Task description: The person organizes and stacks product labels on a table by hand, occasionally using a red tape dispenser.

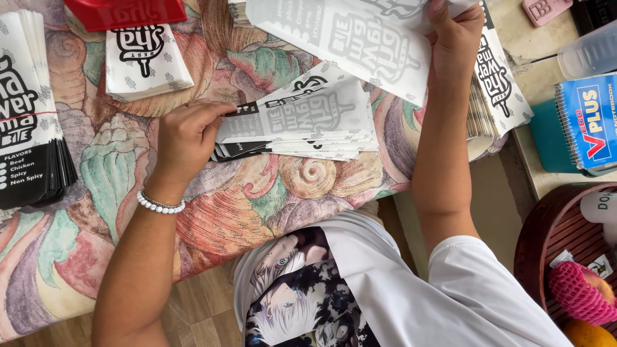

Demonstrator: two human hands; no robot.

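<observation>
Your left hand (189, 132) pinched the top paper wrapper on the fanned stack (302, 125); your right hand (455, 29) gripped a lifted wrapper (347, 38), fingertips seemingly hidden behind it.

Left hand (189, 132) lies knuckles-up, fingers curled; right hand (455, 32) reaches forward, seemingly pinching.

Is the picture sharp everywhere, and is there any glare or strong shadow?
Head view: soft, even light, no glare; only faint shadow under the left hand. The stack of sheets is sharp; the sheet lifted by the right hand looks slightly blurred. The edges bend a little.
</observation>
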